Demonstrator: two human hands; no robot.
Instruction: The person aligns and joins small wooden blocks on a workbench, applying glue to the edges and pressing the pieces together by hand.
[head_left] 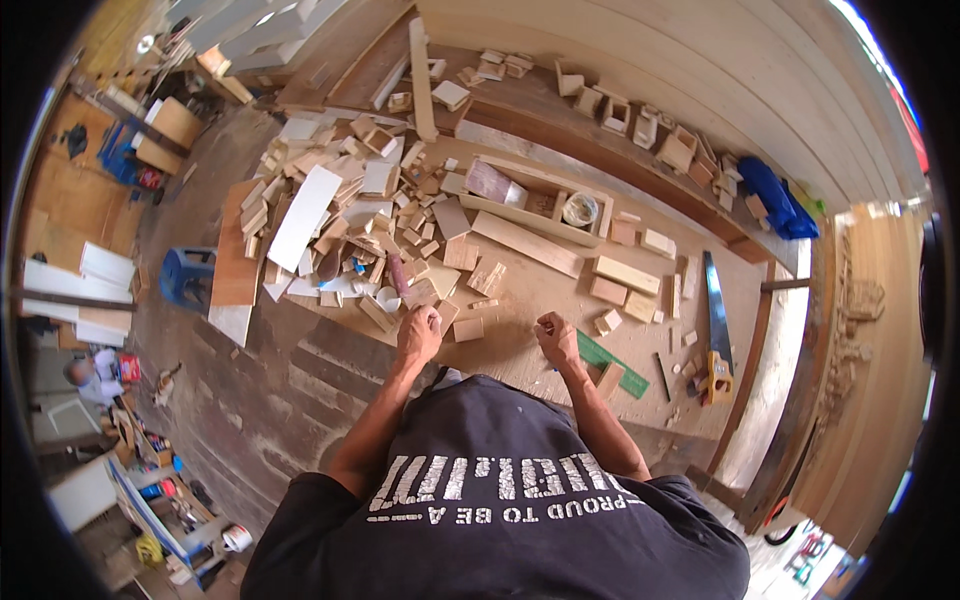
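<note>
My left hand [420, 332] is closed at the front edge of the workbench, its fingers curled. What it holds, if anything, is hidden. Just beyond it stands a reddish-brown rod-like piece [400, 275], beside a small white cup-like ring [387, 299]; I cannot tell whether the hand touches the rod. A thin square wood block [468, 330] lies to its right. My right hand [557, 338] is closed too, fingers pressed together, with any small thing in them out of sight. Close beside it lies a green ruler [620, 368], with a wood block [608, 380] by my wrist.
Wood offcuts [340, 200] are heaped on the bench's left. A long wooden box [530, 200] holds a tape roll [580, 210]. At right lie a handsaw [717, 330] and a dark pencil [662, 377]. A blue stool [187, 278] stands left; small wooden pieces line the back shelf [540, 90].
</note>
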